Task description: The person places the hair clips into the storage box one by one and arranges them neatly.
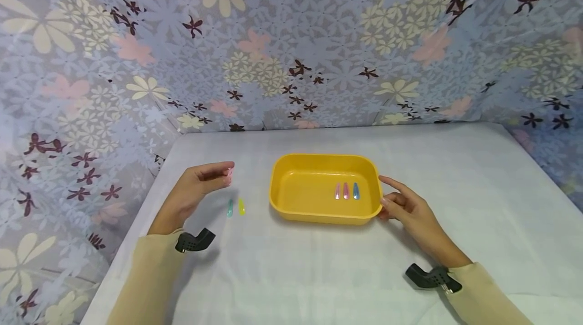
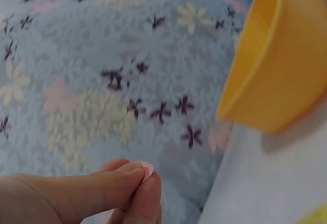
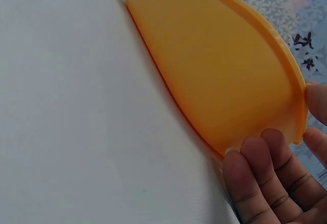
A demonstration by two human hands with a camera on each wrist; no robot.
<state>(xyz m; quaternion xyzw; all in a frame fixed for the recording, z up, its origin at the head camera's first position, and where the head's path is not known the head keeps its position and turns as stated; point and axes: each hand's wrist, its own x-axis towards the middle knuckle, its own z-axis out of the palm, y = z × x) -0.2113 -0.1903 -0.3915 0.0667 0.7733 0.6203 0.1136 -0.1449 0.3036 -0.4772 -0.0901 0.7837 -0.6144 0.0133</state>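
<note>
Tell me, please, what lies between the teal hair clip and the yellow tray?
The yellow hair clip lies there, nearer to the teal hair clip than to the yellow tray; the head view shows this.

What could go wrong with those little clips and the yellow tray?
The pink clip is small and just pinched by the left hand, so it might slip out. The right hand touches the end of the yellow tray; a bump could slide the three clips inside. The teal clip and yellow clip lie loose near the left hand, so they might get brushed aside.
</note>
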